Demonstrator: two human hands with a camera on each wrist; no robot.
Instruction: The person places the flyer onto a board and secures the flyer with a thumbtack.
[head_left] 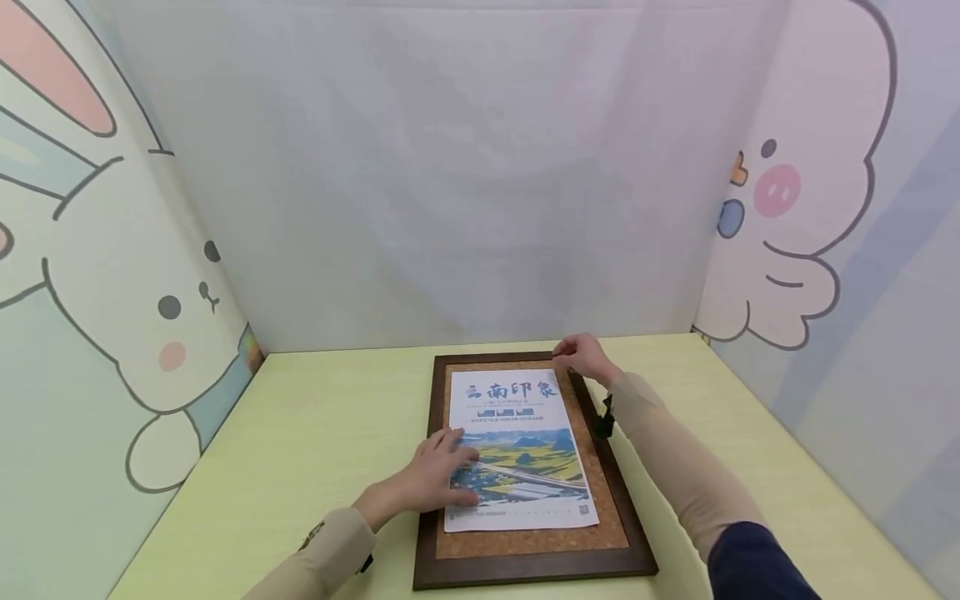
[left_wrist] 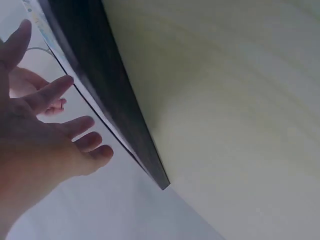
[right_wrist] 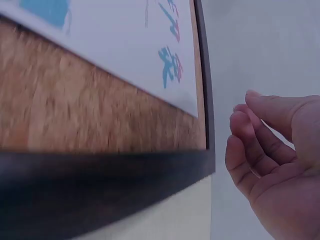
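A: Start at the left. What is your left hand [head_left: 438, 475] doing?

B: Your fingers lie straight and spread, pressing flat on the near left part of the poster [head_left: 519, 450], over the landscape photo. The left wrist view shows them splayed, gripping nothing.

A: And where does the poster lie?

B: Inside the cork board [head_left: 528, 475], which lies flat on the pale green table [head_left: 315, 442], nearer the middle than either side wall. The dark wooden frame [head_left: 622, 517] holds the cork panel, and the poster lies on the cork with a brown margin showing along its right and near edges. The blue printed title is at the far end.

A: Your right hand [head_left: 585, 357]?

B: It is at the poster's far right corner, just by the frame's far edge. In the right wrist view your fingers [right_wrist: 250, 145] are curled, tips drawn close to the thumb. I cannot tell whether anything is pinched between them; nothing shows there.

A: Anything further right?

B: A small black clip-like object [head_left: 603, 421] sits at your right wrist, above the frame's right rail.
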